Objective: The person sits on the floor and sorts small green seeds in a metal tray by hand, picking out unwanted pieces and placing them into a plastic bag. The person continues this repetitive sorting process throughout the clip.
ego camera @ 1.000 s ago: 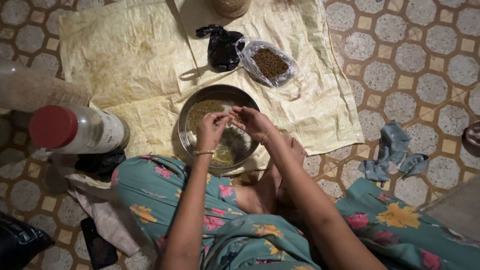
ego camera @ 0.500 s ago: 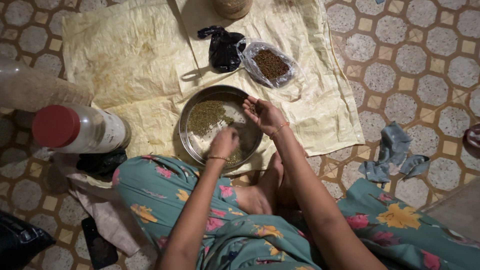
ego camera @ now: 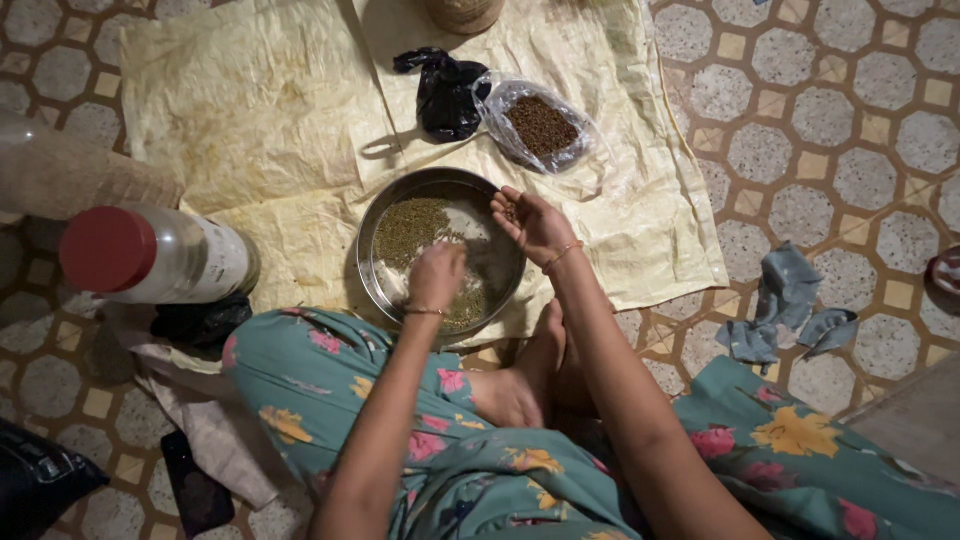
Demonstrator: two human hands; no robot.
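1. A second ago both hands met above the round steel plate (ego camera: 374, 270), fingertips pinching together; now they are apart.
2. The left hand (ego camera: 436, 276) has dropped onto the seeds (ego camera: 412, 222) in the plate, fingers curled downward; whether it pinches any grains is hard to tell.
3. The right hand (ego camera: 532, 225) has moved to the plate's far right rim, palm up and cupped, a few seeds resting in it.
4. The plate lies on the yellowish sheet (ego camera: 260, 110), in the same spot as before.
5. Counted: one plate, one clear bag of darker seeds (ego camera: 540, 125), one black bag (ego camera: 445, 95), one red-capped jar (ego camera: 150, 257), two bangles, one per wrist.
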